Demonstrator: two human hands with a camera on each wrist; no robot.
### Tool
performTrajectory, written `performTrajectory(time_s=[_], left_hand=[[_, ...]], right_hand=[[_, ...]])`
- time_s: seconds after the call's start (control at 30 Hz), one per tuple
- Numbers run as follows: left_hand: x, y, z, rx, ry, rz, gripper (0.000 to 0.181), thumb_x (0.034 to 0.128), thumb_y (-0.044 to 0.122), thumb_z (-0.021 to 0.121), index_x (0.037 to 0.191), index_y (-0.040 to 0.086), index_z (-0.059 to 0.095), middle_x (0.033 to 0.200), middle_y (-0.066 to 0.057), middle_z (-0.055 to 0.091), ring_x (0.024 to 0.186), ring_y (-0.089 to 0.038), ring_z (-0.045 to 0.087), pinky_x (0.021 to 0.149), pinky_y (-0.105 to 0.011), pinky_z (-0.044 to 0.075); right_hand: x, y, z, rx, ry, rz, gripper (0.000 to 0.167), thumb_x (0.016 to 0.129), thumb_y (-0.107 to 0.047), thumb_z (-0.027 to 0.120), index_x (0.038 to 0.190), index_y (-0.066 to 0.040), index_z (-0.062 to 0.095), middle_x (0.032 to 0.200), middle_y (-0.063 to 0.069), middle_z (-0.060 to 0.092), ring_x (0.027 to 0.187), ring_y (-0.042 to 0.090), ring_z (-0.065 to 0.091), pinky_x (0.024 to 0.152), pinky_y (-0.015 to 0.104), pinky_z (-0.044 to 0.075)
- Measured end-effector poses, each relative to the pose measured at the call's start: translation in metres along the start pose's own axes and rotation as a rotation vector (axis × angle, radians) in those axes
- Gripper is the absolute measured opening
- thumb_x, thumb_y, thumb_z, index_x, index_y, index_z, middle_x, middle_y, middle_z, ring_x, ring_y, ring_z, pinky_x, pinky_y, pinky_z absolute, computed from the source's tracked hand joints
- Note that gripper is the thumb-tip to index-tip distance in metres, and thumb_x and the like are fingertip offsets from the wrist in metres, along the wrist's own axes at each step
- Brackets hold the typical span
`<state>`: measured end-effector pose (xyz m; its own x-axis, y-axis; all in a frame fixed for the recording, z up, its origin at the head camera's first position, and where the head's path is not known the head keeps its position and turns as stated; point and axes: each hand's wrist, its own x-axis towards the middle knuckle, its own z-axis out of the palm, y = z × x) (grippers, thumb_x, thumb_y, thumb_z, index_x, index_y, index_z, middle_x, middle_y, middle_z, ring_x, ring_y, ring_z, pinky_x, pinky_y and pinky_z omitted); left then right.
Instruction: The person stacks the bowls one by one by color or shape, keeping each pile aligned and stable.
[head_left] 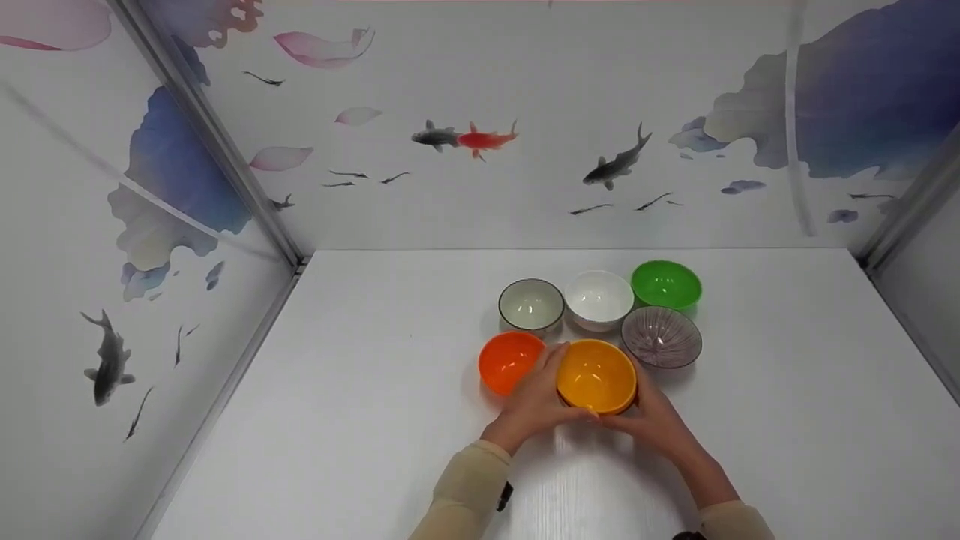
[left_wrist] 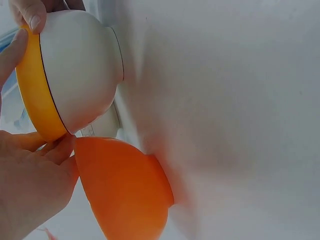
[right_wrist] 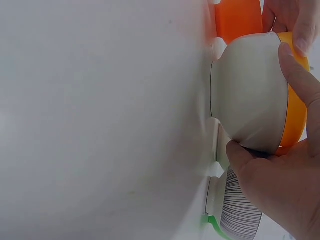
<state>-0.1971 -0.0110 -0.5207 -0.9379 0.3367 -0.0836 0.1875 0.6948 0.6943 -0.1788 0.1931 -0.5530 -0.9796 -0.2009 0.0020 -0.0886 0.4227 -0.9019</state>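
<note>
A yellow bowl [head_left: 596, 375] is nested in a light grey bowl with a dark rim [left_wrist: 80, 65], which hides its lower part. My left hand [head_left: 536, 401] holds the yellow bowl at its left side, thumb at the near rim. From the right, my right hand [head_left: 652, 416] grips the pair, its fingers spread over the yellow rim and the wall of the light grey bowl [right_wrist: 250, 90]. The grey bowl's foot is at the table surface; whether it touches cannot be told. Close beside my left hand sits an orange bowl [head_left: 506, 360], partly covered by the fingers.
Behind the hands stand a grey-green bowl with a dark rim [head_left: 531, 306], a white bowl [head_left: 600, 300] and a green bowl [head_left: 667, 285]. A purple-grey streaked bowl [head_left: 664, 337] is at the right. The white table [head_left: 360, 375] meets printed walls [head_left: 465, 202] at back and sides.
</note>
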Motion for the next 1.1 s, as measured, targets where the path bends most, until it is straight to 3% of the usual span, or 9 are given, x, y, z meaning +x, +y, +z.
performTrajectory(time_s=[0.4, 0.73, 1.1], left_hand=[[0.0007, -0.0007, -0.0004, 0.049, 0.02, 0.037, 0.105, 0.0747, 0.047, 0.085, 0.157, 0.015, 0.028, 0.157, 0.001, 0.036, 0.138, -0.018, 0.047, 0.114, -0.036, 0.045], [0.0016, 0.0008, 0.0023, 0.03, -0.003, -0.023, 0.105, 0.0754, 0.042, 0.086, 0.158, 0.019, 0.026, 0.162, 0.003, 0.03, 0.143, -0.019, 0.042, 0.116, -0.038, 0.042], [0.0028, 0.0004, 0.0017, 0.05, -0.031, -0.014, 0.107, 0.0761, 0.044, 0.085, 0.159, 0.019, 0.023, 0.163, 0.004, 0.028, 0.145, -0.018, 0.039, 0.117, -0.038, 0.04]], right_hand=[[0.0, -0.0019, -0.0003, 0.09, -0.009, -0.043, 0.107, 0.077, -0.007, 0.084, 0.157, 0.002, 0.015, 0.16, 0.024, 0.028, 0.145, 0.041, 0.035, 0.12, 0.057, 0.029], [0.0007, -0.0005, -0.0025, 0.101, -0.04, -0.028, 0.107, 0.079, -0.009, 0.083, 0.158, 0.001, 0.011, 0.162, 0.024, 0.022, 0.147, 0.043, 0.029, 0.122, 0.057, 0.024], [0.0003, 0.0012, -0.0042, 0.107, -0.082, 0.003, 0.11, 0.08, -0.016, 0.083, 0.159, -0.002, 0.007, 0.164, 0.022, 0.018, 0.148, 0.042, 0.028, 0.121, 0.055, 0.024]])
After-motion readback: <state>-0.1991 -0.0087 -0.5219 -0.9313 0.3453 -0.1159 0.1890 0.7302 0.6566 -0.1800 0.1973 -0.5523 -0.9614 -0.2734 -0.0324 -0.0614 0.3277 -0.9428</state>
